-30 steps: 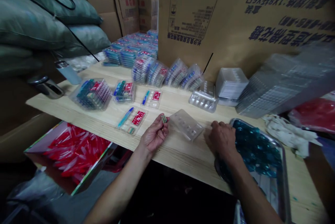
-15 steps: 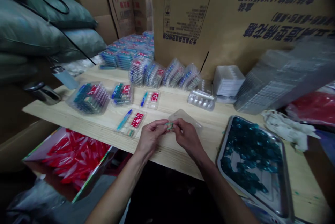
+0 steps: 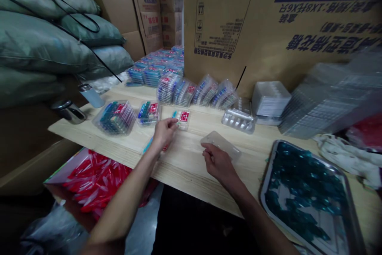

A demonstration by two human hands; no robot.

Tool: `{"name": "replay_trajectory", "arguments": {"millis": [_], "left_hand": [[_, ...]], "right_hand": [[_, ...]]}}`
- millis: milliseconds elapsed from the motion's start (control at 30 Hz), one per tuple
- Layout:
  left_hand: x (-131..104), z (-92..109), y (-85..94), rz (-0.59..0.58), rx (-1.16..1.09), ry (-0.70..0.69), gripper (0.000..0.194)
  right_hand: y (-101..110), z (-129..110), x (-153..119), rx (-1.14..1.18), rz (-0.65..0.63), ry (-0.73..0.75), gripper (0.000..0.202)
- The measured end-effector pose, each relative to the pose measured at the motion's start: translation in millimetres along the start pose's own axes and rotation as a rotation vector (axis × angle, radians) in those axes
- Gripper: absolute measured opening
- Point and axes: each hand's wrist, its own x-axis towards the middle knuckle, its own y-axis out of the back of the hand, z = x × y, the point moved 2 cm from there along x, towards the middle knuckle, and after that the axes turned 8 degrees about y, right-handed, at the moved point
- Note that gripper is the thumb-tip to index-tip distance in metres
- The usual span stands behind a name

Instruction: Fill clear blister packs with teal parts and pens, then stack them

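My left hand (image 3: 164,132) reaches over the near edge of a small clear blister tray (image 3: 182,127) that holds a red patterned piece (image 3: 184,116) and a blue pen. Its fingers are pinched together; what they hold is hidden. Below my left wrist, a second tray with a light-blue pen (image 3: 148,145) is mostly covered by the arm. My right hand (image 3: 217,162) rests at the near-left edge of a translucent plastic tray (image 3: 225,143), which lies flat. Its index finger is stretched out and the others are loosely bent, with nothing seen in them.
A metal tray (image 3: 267,175) of teal translucent pieces (image 3: 304,167) stands at the right. Filled packs (image 3: 115,117) are stacked left and along the back. Clear empty trays (image 3: 270,102) stand against a large carton (image 3: 221,16). Below the left edge is a box of red pieces (image 3: 95,179).
My hands have parted from the small green piece they both fingered. The left moved left and away from me to the far blister tray; the right stayed by the translucent tray. The view shifted left.
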Motion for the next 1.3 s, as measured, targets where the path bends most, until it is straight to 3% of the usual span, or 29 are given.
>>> {"name": "replay_trajectory", "arguments": {"millis": [67, 133, 300, 667, 967, 1067, 1200, 1300], "left_hand": [[40.0, 3.7, 3.1, -0.070, 0.343, 0.010, 0.020], [67.1, 5.8, -0.8, -0.139, 0.513, 0.013, 0.017], [85.9, -0.5, -22.9, -0.262, 0.728, -0.021, 0.017], [87.2, -14.9, -31.3, -0.385, 0.968, -0.269, 0.026], [74.8, -10.4, -23.6, -0.392, 1.121, -0.386, 0.027], [57.2, -6.7, -18.2, -0.405, 1.170, -0.395, 0.027], [36.8, -2.9, -9.5, -0.439, 1.186, -0.398, 0.031], [24.7, 1.7, -6.8, -0.295, 1.141, -0.393, 0.048]], "right_hand": [[-2.1, 2.2, -4.8, 0.045, -0.019, 0.028, 0.031], [-2.6, 3.8, -9.4, 0.071, -0.017, 0.053, 0.028], [2.8, 7.1, -18.4, 0.098, -0.020, 0.068, 0.026], [8.6, 12.9, -28.9, 0.164, -0.101, -0.004, 0.025], [14.1, 3.7, -36.1, 0.163, -0.121, 0.062, 0.025], [24.4, 7.8, -41.9, 0.125, -0.095, 0.060, 0.026], [53.3, 32.2, -37.4, 0.015, 0.001, -0.038, 0.027], [78.8, 50.3, -22.7, -0.214, 0.144, -0.132, 0.033]]}}
